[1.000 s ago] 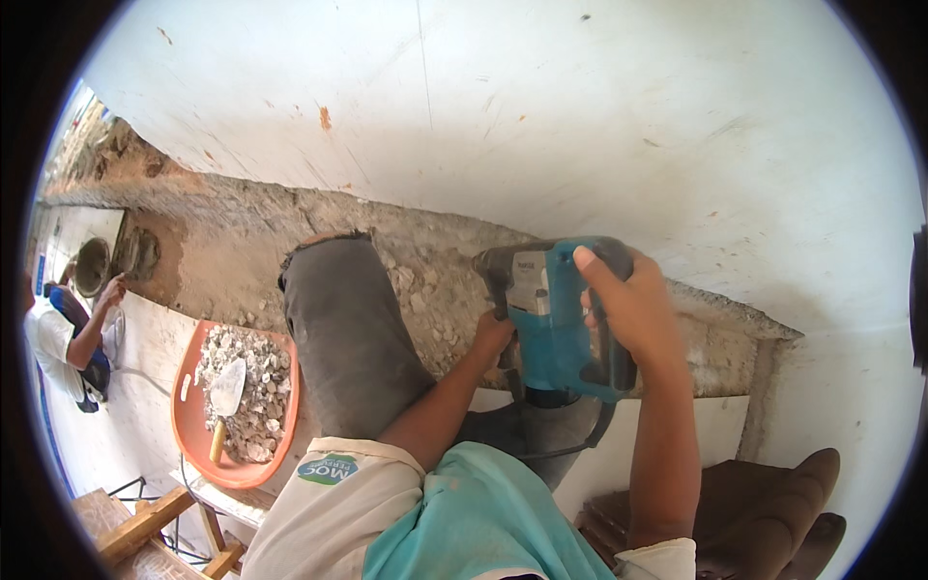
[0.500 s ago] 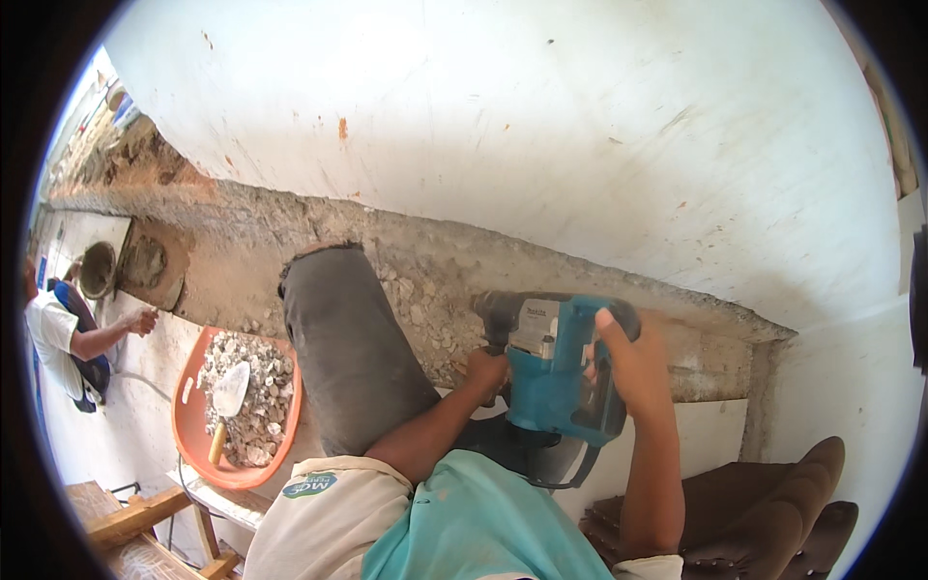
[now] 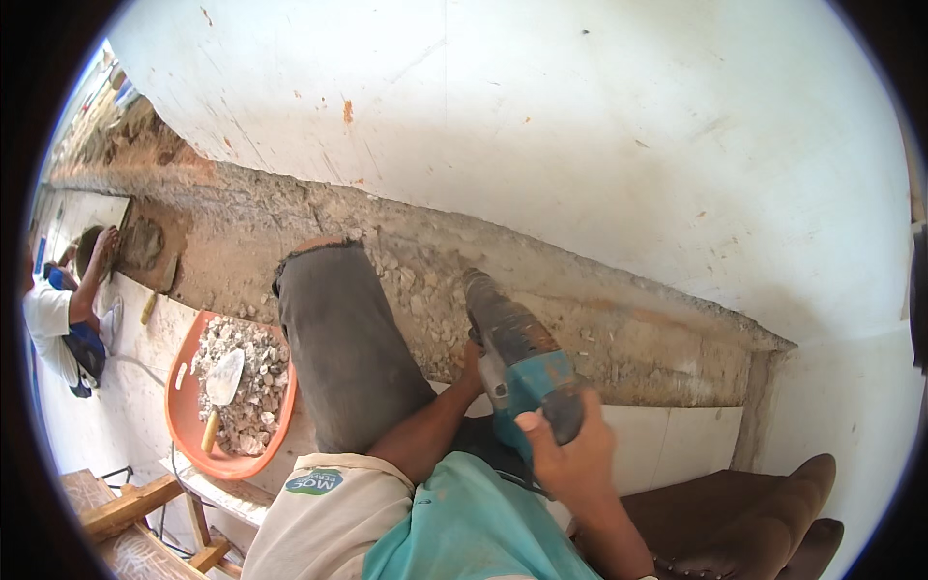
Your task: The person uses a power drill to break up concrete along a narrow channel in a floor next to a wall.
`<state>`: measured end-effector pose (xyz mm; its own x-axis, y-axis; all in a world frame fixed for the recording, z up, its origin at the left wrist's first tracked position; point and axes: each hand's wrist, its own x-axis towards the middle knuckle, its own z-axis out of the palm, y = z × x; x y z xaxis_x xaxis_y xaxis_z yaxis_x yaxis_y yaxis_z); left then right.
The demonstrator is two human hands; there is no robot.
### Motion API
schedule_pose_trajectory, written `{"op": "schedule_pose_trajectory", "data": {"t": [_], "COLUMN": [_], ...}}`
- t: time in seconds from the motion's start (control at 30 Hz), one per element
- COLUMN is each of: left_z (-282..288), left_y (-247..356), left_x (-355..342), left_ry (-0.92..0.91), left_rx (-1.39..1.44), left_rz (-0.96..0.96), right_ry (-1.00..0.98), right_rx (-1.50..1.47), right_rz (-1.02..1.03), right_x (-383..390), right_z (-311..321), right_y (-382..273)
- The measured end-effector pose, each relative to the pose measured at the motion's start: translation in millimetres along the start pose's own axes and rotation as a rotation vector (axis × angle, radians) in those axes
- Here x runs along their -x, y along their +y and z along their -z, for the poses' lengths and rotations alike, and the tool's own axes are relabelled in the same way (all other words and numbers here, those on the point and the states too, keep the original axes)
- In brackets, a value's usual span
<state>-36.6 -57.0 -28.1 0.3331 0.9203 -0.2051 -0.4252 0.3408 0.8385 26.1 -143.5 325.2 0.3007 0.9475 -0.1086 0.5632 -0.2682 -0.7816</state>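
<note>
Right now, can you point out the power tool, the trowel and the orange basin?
Power tool (image 3: 527,375): head view, on its teal housing.
Trowel (image 3: 226,377): head view, on its pale blade.
Orange basin (image 3: 230,468): head view, on its wall nearest the wearer.

Teal drill (image 3: 534,375) swung to a diagonal, co-worker's arm (image 3: 87,288) raised to the bucket (image 3: 86,244)

power tool (image 3: 527,379): one
wooden-handled hand tools (image 3: 226,379) (image 3: 148,308): two
orange basin (image 3: 175,435): one
dark bucket (image 3: 88,247): one
co-worker in view (image 3: 48,314): one
</note>
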Motion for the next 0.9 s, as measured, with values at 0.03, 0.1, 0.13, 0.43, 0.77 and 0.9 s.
{"op": "schedule_pose_trajectory", "data": {"t": [0.03,0.1,0.13,0.43,0.77,0.9], "left_z": [7.8,8.9,5.3,3.1,16.6,-59.9], "left_y": [-13.1,-26.3,-29.5,-42.0,-56.0,89.8], "left_x": [-1.2,-3.8,-5.4,-13.0,-24.6,-17.6], "left_ry": [0.007,0.030,0.039,0.063,0.261,0.307], "left_rx": [0.059,0.103,0.110,0.138,0.097,-0.147], "left_rz": [0.074,0.164,0.198,0.289,0.305,0.504], "right_ry": [-0.023,-0.050,-0.059,-0.115,-0.071,-0.010], "right_rx": [0.035,0.080,0.091,0.141,-0.097,-0.229], "right_rz": [0.006,0.042,0.051,-0.018,-0.062,-0.362], "right_x": [0.3,1.7,1.1,-35.9,-86.8,-95.4], "right_z": [-5.8,-14.5,-15.8,-23.2,1.9,33.0], "right_y": [-4.4,-2.3,-3.5,-19.1,1.6,10.5]}}
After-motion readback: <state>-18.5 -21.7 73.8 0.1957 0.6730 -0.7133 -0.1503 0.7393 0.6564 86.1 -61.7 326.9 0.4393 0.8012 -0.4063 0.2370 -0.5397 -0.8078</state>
